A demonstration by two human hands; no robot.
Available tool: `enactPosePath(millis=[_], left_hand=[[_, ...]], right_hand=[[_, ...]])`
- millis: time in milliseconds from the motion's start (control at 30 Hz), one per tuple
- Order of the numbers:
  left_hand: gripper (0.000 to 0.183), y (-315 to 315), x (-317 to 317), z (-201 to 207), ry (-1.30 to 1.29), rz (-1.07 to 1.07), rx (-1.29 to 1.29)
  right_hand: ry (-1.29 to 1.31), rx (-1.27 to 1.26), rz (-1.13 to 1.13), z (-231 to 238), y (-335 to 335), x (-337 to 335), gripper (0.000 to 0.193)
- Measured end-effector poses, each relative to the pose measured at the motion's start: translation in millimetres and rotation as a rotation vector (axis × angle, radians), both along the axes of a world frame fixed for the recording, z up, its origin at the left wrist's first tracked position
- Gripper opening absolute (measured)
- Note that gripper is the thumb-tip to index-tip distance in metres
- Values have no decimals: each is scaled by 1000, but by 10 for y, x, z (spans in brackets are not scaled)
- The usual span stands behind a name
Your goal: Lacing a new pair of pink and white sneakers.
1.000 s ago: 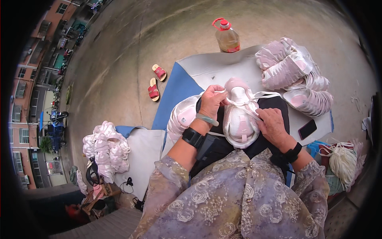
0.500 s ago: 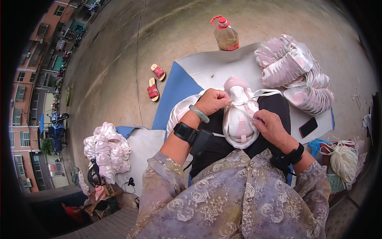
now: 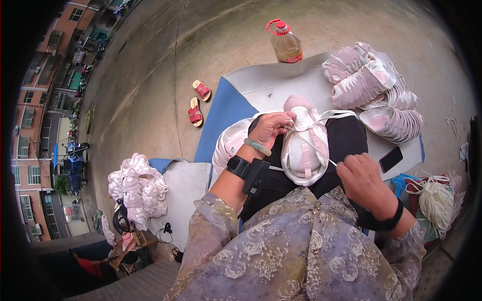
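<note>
A pink and white shoe upper lies across my lap, its toe end pointing away from me. A white shoelace crosses its middle and runs taut toward my right. My right hand is closed on the end of that lace, off the upper's right edge. At the upper's left edge, my left hand pinches the lace near the eyelets. Another loop of lace stretches from the upper's right side over my dark trousers. Further pink and white uppers lie at my left thigh.
Stacked uppers lie on a pale sheet at the far right; another pile is at left. A phone and a bundle of white laces are at right. Beyond stand an oil bottle and red slippers.
My right hand has moved right and toward me, away from the upper, drawing the lace out straight. My left hand has shifted slightly, staying at the upper's left edge.
</note>
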State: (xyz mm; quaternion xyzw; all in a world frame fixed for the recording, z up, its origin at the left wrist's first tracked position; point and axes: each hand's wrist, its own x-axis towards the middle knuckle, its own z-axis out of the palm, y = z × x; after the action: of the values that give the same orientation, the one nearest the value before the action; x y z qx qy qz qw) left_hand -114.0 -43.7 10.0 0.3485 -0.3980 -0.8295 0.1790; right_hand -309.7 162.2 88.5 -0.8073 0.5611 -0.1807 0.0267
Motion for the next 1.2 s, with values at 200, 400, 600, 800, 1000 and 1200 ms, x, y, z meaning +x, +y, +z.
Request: enactPosePath(millis=[200,400,600,800,1000,1200], left_hand=[[17,57,-84,-48,-264,-132,-198],[23,88,-116,-116,-359,-126,-311],[19,172,-128,-144,-387,-5,-392],[10,280,-152,-27,-496,107,-1036],[40,348,-304,63,-708,-46,-1360],[26,373,-281,-51,-602,-48,-1453]], right_hand=[[162,-86,41,459,424,-20,20],[91,171,14,549,1032,-181,20],[-288,452,-42,62,988,-393,9],[-702,114,-279,-447,-37,-140,7],[-346,79,-302,-748,-755,213,53],[-362,265,-319,-755,-788,176,63]])
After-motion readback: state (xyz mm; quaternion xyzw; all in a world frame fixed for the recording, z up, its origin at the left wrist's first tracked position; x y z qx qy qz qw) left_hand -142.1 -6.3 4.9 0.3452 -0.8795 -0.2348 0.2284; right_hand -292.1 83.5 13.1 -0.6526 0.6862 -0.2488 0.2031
